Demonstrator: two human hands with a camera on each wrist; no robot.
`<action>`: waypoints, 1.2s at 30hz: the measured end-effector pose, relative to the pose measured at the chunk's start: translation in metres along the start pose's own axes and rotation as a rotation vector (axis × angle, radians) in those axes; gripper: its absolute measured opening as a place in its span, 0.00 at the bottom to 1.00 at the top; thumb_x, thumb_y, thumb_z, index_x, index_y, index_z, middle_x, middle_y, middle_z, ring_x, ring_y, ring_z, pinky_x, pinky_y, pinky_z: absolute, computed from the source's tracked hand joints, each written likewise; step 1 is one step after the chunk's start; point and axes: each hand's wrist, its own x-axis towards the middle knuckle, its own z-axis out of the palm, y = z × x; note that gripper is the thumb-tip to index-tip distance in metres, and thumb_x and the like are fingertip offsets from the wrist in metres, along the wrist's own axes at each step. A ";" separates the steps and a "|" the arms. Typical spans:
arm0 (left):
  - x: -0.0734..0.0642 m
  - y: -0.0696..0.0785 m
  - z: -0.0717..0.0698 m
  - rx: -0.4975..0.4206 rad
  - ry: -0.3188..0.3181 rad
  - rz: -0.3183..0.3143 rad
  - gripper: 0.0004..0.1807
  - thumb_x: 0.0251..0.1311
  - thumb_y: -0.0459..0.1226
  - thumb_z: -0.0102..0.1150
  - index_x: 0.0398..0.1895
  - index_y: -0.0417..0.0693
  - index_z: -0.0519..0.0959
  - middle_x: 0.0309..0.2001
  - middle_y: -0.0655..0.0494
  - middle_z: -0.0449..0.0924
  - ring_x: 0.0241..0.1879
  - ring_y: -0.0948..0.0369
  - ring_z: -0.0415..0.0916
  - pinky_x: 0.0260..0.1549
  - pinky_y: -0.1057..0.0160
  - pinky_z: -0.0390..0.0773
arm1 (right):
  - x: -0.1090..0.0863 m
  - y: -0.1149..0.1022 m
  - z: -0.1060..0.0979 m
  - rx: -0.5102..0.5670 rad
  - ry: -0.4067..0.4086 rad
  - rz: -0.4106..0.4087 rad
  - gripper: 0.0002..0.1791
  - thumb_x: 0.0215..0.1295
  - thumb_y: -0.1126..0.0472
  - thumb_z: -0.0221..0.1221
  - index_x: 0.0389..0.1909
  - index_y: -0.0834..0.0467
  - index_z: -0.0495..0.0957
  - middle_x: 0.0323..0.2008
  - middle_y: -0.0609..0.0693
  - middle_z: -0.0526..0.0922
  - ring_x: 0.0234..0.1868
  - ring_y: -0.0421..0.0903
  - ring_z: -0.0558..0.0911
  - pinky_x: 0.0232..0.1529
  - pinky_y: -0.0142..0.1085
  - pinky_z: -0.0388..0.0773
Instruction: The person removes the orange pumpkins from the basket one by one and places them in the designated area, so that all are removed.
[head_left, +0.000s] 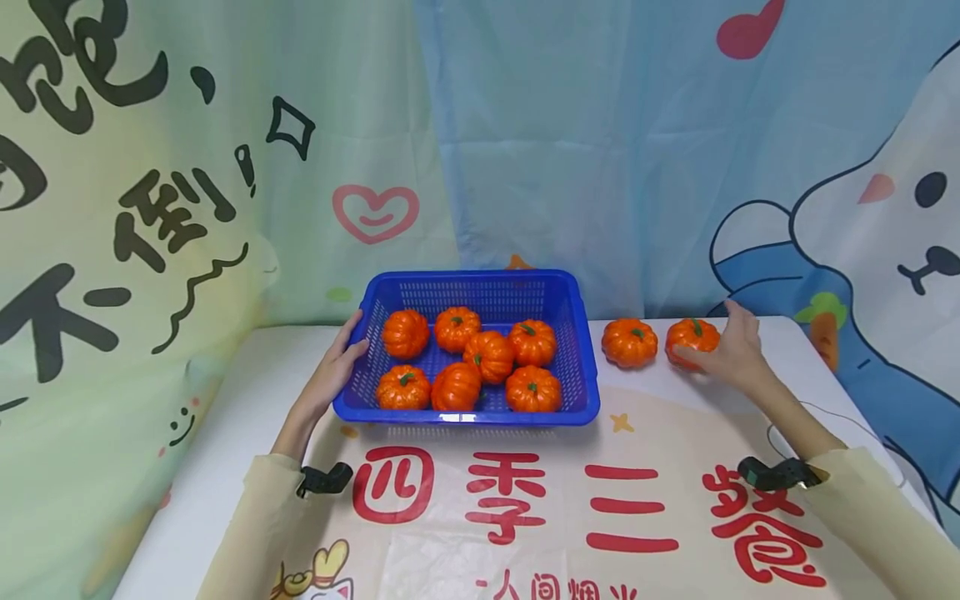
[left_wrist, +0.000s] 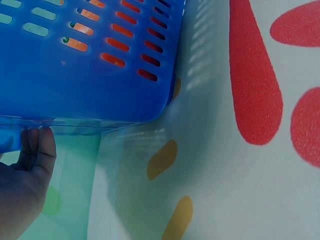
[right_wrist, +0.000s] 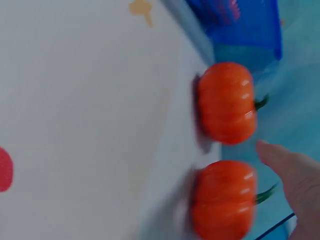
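Observation:
A blue plastic basket [head_left: 480, 419] with slotted walls stands on the table and holds several small orange pumpkins [head_left: 533, 388]. At its left side my left hand [head_left: 332, 367] grips the rim, the thumb over the edge and the other fingers outside; in the left wrist view fingertips [left_wrist: 46, 142] show at the rim. My right hand [head_left: 731, 350] is spread over the rightmost pumpkin [head_left: 694, 335], thumb and fingers on either side of it. In the right wrist view a fingertip [right_wrist: 270, 150] shows beside the green stems, apart from the pumpkin [right_wrist: 225, 200].
Between the basket and my right hand sits another pumpkin [head_left: 629, 342]. A printed cloth [head_left: 555, 492] with red characters covers the table [head_left: 225, 417]. Right behind the basket hangs a patterned curtain [head_left: 540, 200]. A thin cable [head_left: 832, 412] runs near the right edge.

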 end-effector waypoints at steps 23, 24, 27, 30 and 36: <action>0.001 -0.001 0.001 -0.003 -0.003 -0.005 0.34 0.74 0.38 0.35 0.79 0.50 0.39 0.79 0.42 0.36 0.77 0.41 0.38 0.73 0.36 0.38 | -0.068 -0.117 -0.006 0.104 -0.202 -0.274 0.47 0.60 0.49 0.65 0.73 0.61 0.53 0.71 0.68 0.56 0.68 0.68 0.62 0.56 0.63 0.72; 0.001 -0.001 0.001 -0.004 -0.003 -0.005 0.34 0.74 0.38 0.35 0.79 0.50 0.39 0.79 0.42 0.36 0.77 0.41 0.38 0.73 0.36 0.37 | -0.070 -0.121 -0.005 0.105 -0.217 -0.279 0.46 0.60 0.48 0.65 0.73 0.60 0.53 0.71 0.67 0.56 0.68 0.68 0.62 0.56 0.64 0.72; 0.000 0.000 0.001 -0.010 -0.006 -0.005 0.34 0.74 0.38 0.36 0.79 0.50 0.40 0.79 0.43 0.36 0.77 0.41 0.38 0.73 0.36 0.38 | -0.072 -0.134 0.000 0.101 -0.255 -0.302 0.45 0.60 0.48 0.65 0.73 0.58 0.55 0.71 0.66 0.57 0.68 0.68 0.62 0.55 0.64 0.73; 0.000 0.000 0.001 -0.013 -0.006 -0.005 0.34 0.74 0.38 0.36 0.79 0.50 0.40 0.79 0.43 0.36 0.77 0.41 0.38 0.73 0.36 0.38 | -0.071 -0.146 0.005 0.120 -0.289 -0.343 0.45 0.59 0.48 0.66 0.73 0.57 0.56 0.70 0.65 0.59 0.68 0.66 0.65 0.55 0.59 0.75; 0.000 0.001 0.001 -0.009 -0.003 -0.002 0.34 0.74 0.38 0.36 0.79 0.49 0.40 0.79 0.42 0.36 0.77 0.41 0.38 0.73 0.36 0.37 | -0.057 -0.169 0.022 0.183 -0.410 -0.418 0.44 0.59 0.53 0.67 0.73 0.58 0.57 0.70 0.64 0.59 0.67 0.64 0.68 0.56 0.51 0.78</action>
